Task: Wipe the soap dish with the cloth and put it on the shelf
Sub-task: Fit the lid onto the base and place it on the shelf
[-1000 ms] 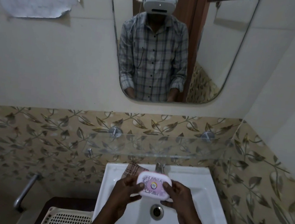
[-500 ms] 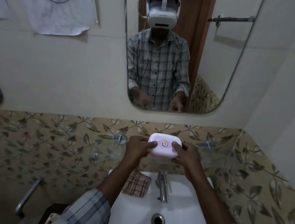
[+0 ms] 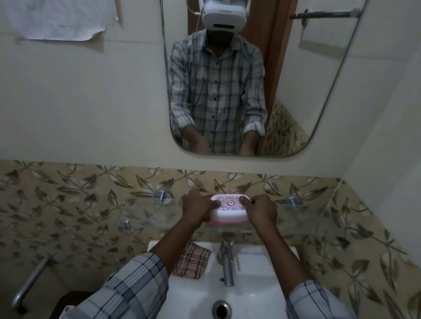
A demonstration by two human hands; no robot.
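Both hands on it now: left hand [image 3: 196,206] and right hand [image 3: 263,212] clamped on opposite ends of the soap dish [image 3: 228,211], fingers [image 3: 245,200] curled over the lid edge. Held over the glass shelf [image 3: 308,225], between the two chrome brackets, above the tap [image 3: 226,261]. Hard to say whether the base is touching the glass yet; clear glass, dim light.

To land it well: keep it level, ease straight down, set it toward the wall and away from the front lip, let go with both hands together, no sliding on glass.

Looks of the dish: rounded rectangle, white lid with pink patterned band and a small round emblem on top, pink base, lid closed.

Checked cloth [image 3: 191,262] lying on the basin rim [image 3: 266,261], so wiping likely finished.
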